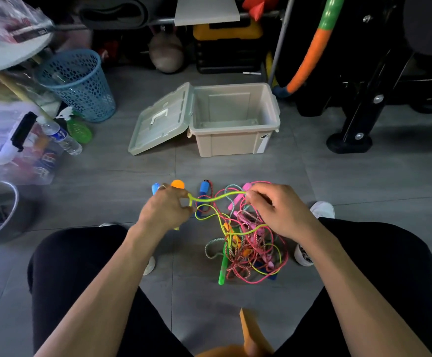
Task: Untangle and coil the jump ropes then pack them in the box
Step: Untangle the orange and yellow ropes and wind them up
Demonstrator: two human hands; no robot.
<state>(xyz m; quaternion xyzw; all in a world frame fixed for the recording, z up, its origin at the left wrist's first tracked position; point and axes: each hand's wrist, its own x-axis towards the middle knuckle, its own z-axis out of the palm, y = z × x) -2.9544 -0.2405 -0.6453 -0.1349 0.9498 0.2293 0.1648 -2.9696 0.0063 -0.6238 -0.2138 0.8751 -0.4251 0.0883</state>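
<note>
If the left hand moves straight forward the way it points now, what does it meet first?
Probably the orange handle just beyond the left hand, which pinches the yellow-green rope. The open box lies farther on. Depth is unclear.

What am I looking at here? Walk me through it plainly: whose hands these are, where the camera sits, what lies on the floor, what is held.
There is no machine. A person wears a camera on the head, looking down at their own hands. The left hand and right hand each pinch the yellow-green rope, stretched between them. Below lies a tangled pile of coloured jump ropes on the grey tiled floor. Beyond stands an open beige plastic box, nothing visible inside, its lid swung open to the left.
</note>
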